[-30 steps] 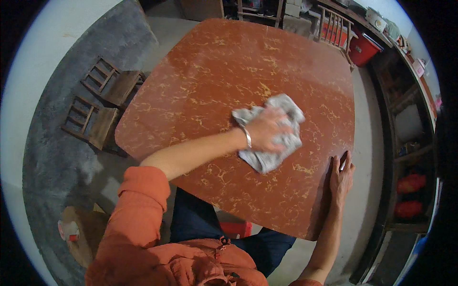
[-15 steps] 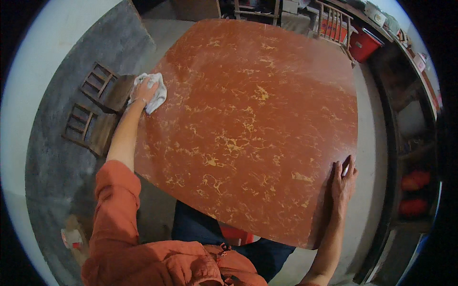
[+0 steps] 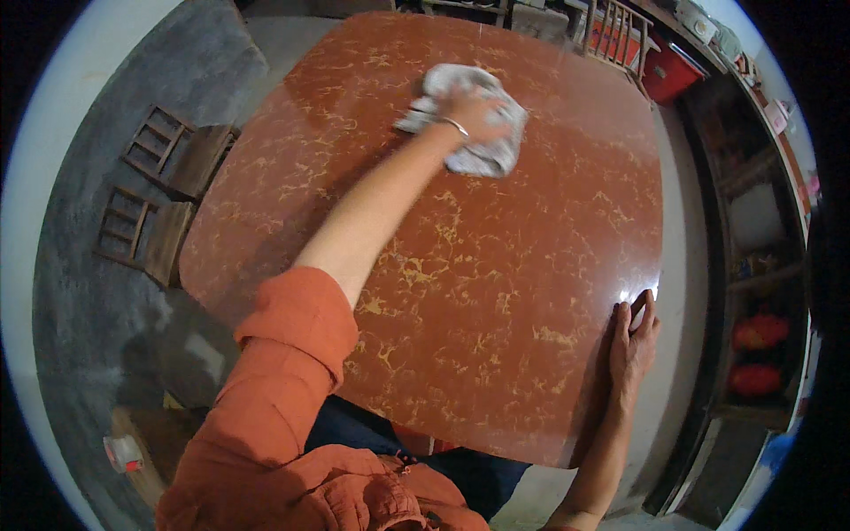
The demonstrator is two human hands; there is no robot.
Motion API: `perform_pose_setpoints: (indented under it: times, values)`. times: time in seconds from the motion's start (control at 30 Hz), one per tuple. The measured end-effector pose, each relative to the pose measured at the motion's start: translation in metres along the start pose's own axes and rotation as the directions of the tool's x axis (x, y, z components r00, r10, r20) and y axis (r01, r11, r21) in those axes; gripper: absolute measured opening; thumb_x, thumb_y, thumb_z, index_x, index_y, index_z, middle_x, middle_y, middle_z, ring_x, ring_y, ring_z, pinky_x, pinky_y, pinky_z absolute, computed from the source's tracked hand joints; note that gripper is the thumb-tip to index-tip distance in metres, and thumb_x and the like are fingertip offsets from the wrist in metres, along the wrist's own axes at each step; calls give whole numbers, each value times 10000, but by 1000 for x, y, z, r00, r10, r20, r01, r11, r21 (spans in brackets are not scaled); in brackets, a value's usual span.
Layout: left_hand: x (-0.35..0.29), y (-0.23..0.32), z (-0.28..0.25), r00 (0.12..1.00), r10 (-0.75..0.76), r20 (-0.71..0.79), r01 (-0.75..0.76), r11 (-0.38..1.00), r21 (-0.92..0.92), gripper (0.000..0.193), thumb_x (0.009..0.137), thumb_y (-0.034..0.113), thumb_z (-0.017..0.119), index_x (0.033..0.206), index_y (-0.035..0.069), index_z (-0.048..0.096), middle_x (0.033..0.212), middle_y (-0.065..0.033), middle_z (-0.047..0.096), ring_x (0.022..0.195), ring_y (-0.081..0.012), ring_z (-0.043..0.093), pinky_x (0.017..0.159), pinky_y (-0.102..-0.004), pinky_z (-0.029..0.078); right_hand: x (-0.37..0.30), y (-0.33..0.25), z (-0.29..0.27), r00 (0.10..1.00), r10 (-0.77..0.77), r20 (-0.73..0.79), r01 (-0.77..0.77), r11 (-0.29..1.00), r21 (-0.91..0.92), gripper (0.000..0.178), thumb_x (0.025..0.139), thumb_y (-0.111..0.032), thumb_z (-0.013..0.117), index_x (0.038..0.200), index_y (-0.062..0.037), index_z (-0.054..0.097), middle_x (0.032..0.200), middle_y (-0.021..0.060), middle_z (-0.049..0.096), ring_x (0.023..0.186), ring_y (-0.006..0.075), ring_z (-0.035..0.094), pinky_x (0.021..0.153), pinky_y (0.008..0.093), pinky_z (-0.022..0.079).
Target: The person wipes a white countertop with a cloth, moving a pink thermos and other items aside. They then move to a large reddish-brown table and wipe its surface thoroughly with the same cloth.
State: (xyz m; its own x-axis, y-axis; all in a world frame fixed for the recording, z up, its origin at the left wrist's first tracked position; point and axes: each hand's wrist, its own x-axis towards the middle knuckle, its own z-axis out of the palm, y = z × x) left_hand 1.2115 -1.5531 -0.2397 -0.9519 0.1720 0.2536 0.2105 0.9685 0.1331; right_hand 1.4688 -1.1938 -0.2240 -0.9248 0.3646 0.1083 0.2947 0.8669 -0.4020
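Note:
My left hand (image 3: 474, 113), with a bracelet at the wrist, holds a crumpled grey-white cloth (image 3: 496, 159) against the far middle of the tabletop. The hand is a little blurred by motion, and the cloth spreads out around it. Under both hands lies a reddish-brown table (image 3: 496, 292) with yellow marbled veins and rounded corners. My right hand (image 3: 632, 347) rests at the table's right edge, fingers stretched forward and somewhat apart. A small pale patch shows between those fingers; I cannot make out what it is.
Two small wooden chairs (image 3: 205, 159) stand left of the table. At the far right are a wooden chair with a slatted back (image 3: 617, 40) and a red bin (image 3: 671, 75). Dark shelving (image 3: 753, 221) runs along the right side. A white roll-like object (image 3: 122, 454) is at lower left.
My left hand has swept the cloth from the table's left edge to the right, onto the far middle. My right hand stays at the right edge. The view has shifted slightly.

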Motion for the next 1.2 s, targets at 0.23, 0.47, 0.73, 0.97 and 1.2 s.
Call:
perform_pose_setpoints:
  times: [0.23,0.47,0.73,0.97,1.2]
  values:
    - [-142,98,-32,888,460,-5,-443,853,-277,531,782,524,590,1219,223,569,1380,-210,415,1323,-441,311,1085,-598,183,5,15,9,998,-44,-32,46,998,49,599,911,-506,485,1415,-198,390,1287,194,455,1143,378,525,916,458,440]
    - [-278,-49,-89,956,289,-47,-292,935,-202,485,770,413,686,1186,186,583,1332,-167,473,1251,-378,422,1054,-522,294,5,21,7,998,-56,-29,57,998,36,634,906,-562,436,1425,-204,373,1293,216,451,1165,401,502,940,487,420]
    - [-388,-251,-139,852,-503,-143,500,864,-63,498,814,386,657,1209,97,564,1257,-159,524,1184,-327,478,996,-421,382,6,15,8,995,-98,-24,98,995,-20,636,914,-553,419,1440,-204,341,1282,221,465,1139,397,523,926,481,433]
    - [-450,-149,-145,925,-342,-165,328,939,-105,460,790,319,683,1190,112,582,1325,-197,459,1219,-402,420,1041,-448,330,1,16,4,997,-62,-53,60,997,-38,625,914,-542,428,1437,-211,348,1253,225,485,1118,395,538,915,482,437]
    - [-402,-13,-133,986,166,-24,-167,964,-207,484,743,390,695,1169,186,593,1342,-182,449,1282,-407,372,1091,-544,227,10,18,10,998,-55,-28,54,998,-28,614,907,-562,421,1432,-252,358,1230,229,491,1105,400,538,911,486,434]
